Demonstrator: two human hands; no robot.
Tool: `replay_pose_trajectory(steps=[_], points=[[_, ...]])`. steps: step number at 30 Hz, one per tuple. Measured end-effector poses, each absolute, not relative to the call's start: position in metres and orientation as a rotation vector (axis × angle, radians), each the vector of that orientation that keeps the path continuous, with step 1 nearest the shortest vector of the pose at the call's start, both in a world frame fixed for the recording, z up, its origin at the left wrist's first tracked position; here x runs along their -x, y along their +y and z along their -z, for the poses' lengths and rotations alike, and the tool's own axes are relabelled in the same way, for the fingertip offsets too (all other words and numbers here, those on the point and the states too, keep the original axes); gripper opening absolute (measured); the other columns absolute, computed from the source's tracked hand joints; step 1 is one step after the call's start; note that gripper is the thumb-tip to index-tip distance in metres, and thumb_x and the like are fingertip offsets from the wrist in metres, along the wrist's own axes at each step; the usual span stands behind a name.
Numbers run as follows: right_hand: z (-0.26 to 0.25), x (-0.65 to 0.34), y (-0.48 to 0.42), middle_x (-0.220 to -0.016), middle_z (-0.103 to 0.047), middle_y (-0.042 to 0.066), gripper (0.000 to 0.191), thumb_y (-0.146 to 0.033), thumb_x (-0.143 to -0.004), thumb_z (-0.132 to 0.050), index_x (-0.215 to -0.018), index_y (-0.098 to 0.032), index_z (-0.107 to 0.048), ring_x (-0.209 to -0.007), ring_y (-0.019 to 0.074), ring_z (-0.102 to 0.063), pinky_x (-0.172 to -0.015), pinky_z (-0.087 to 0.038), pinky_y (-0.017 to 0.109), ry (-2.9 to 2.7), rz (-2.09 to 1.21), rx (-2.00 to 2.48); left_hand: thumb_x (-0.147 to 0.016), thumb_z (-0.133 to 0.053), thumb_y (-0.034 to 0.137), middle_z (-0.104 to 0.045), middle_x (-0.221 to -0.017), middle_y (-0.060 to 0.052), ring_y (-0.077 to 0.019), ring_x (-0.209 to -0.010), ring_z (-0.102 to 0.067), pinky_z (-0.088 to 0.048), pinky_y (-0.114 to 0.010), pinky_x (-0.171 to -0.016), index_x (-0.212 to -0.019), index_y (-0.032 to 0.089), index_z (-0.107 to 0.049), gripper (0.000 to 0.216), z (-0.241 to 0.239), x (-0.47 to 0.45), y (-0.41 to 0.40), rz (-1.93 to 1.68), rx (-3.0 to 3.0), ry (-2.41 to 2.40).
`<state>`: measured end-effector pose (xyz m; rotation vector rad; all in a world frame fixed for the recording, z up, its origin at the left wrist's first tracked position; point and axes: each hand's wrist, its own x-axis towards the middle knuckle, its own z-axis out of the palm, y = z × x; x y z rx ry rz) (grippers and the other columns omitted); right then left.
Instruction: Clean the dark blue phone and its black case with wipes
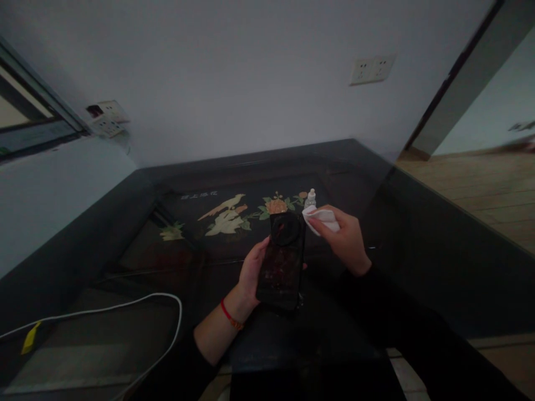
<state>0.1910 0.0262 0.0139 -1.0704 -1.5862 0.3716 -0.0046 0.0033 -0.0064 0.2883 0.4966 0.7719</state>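
My left hand [252,272] is wrapped round a dark smartphone [279,273], its back with a large round camera bump facing me. A red cord bracelet [231,315] circles my left wrist. To the right of the phone's top end, my right hand [345,236] pinches a folded white cloth or tissue [321,219], which is close to the phone's edge; whether they touch I cannot tell. Just behind the cloth stands a small clear bottle [311,198] with a white top, its lower part hidden by the cloth.
The dark glossy table [200,184] bears a bird-and-flower picture. A white cable [125,304] with a yellow tag [30,338] curves across its left side. Wall sockets [371,70] are at the right, more sockets [109,118] in the left corner. Wooden floor [480,189] lies beyond the right edge.
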Motion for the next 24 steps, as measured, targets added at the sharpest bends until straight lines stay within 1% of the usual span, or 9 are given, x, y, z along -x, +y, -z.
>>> replay_pose_trajectory(steps=[3, 5, 8, 12, 14, 16, 18, 21, 24], points=[[-0.014, -0.194, 0.022, -0.086, -0.073, 0.004, 0.008, -0.024, -0.083, -0.065, -0.084, -0.019, -0.071, -0.081, 0.0187, -0.067, -0.076, -0.051, 0.032, -1.537, -0.364, 1.054, -0.092, -0.041, 0.039, -0.075, -0.095, -0.011, -0.0281, -0.084, -0.071, -0.050, -0.047, -0.089, -0.103, 0.012, -0.069, 0.041, 0.009, 0.006, 0.003, -0.716, -0.321, 0.479], [-0.017, -0.196, 0.015, -0.086, -0.073, 0.003, 0.006, -0.024, -0.082, -0.067, -0.083, -0.020, -0.071, -0.080, 0.0173, -0.067, -0.075, -0.051, 0.030, -1.616, -0.456, 0.948, -0.092, -0.042, 0.037, -0.075, -0.095, -0.011, -0.0275, -0.087, -0.071, -0.048, -0.046, -0.092, -0.102, 0.012, -0.069, 0.039, 0.008, 0.006, 0.005, -0.748, -0.322, 0.468], [-0.025, -0.198, 0.005, -0.085, -0.073, 0.003, 0.006, -0.024, -0.082, -0.068, -0.084, -0.020, -0.072, -0.077, 0.0144, -0.067, -0.072, -0.051, 0.026, -1.892, -0.818, 0.683, -0.092, -0.041, 0.032, -0.075, -0.096, -0.011, -0.0264, -0.095, -0.070, -0.046, -0.044, -0.098, -0.104, 0.011, -0.069, 0.037, 0.005, 0.006, 0.007, -0.858, -0.287, 0.508], [-0.030, -0.202, 0.005, -0.082, -0.073, 0.003, 0.011, -0.028, -0.082, -0.068, -0.083, -0.018, -0.073, -0.077, 0.0144, -0.067, -0.072, -0.051, 0.026, -2.155, -1.339, 0.506, -0.090, -0.044, 0.033, -0.072, -0.106, -0.013, -0.0268, -0.100, -0.068, -0.046, -0.042, -0.098, -0.120, 0.009, -0.062, 0.043, 0.006, 0.005, 0.007, -0.885, -0.269, 0.542], [-0.025, -0.206, 0.013, -0.078, -0.073, 0.003, 0.016, -0.033, -0.078, -0.072, -0.081, -0.018, -0.073, -0.072, 0.0153, -0.066, -0.067, -0.050, 0.026, -1.977, -1.294, 0.731, -0.089, -0.046, 0.034, -0.071, -0.109, -0.015, -0.0274, -0.101, -0.068, -0.045, -0.043, -0.099, -0.125, 0.007, -0.058, 0.047, 0.009, 0.005, 0.005, -0.855, -0.285, 0.517], [-0.016, -0.210, 0.024, -0.075, -0.072, 0.003, 0.023, -0.038, -0.072, -0.075, -0.081, -0.017, -0.072, -0.065, 0.0153, -0.064, -0.061, -0.049, 0.026, -1.591, -1.081, 1.006, -0.087, -0.049, 0.035, -0.070, -0.112, -0.015, -0.0277, -0.101, -0.068, -0.044, -0.043, -0.099, -0.127, 0.008, -0.057, 0.049, 0.012, 0.004, 0.003, -0.801, -0.304, 0.477], [-0.007, -0.214, 0.036, -0.076, -0.072, 0.004, 0.027, -0.040, -0.071, -0.075, -0.084, -0.017, -0.072, -0.065, 0.0161, -0.063, -0.061, -0.048, 0.028, -1.298, -0.914, 1.137, -0.086, -0.052, 0.036, -0.070, -0.115, -0.014, -0.0290, -0.101, -0.068, -0.044, -0.045, -0.098, -0.128, 0.011, -0.056, 0.049, 0.014, 0.003, 0.000, -0.714, -0.315, 0.424], [-0.001, -0.217, 0.048, -0.077, -0.073, 0.005, 0.027, -0.039, -0.069, -0.076, -0.082, -0.016, -0.072, -0.067, 0.0178, -0.063, -0.062, -0.047, 0.029, -1.286, -0.833, 1.185, -0.084, -0.057, 0.036, -0.071, -0.112, -0.011, -0.0313, -0.099, -0.068, -0.045, -0.048, -0.095, -0.124, 0.014, -0.059, 0.046, 0.017, 0.003, -0.003, -0.600, -0.315, 0.385], [-0.006, -0.211, 0.052, -0.081, -0.074, 0.006, 0.026, -0.037, -0.070, -0.073, -0.086, -0.015, -0.074, -0.071, 0.0193, -0.065, -0.065, -0.048, 0.031, -1.483, -0.825, 1.160, -0.081, -0.062, 0.038, -0.072, -0.108, -0.010, -0.0326, -0.092, -0.070, -0.049, -0.045, -0.085, -0.121, 0.014, -0.059, 0.047, 0.019, 0.004, -0.006, -0.492, -0.356, 0.418]])
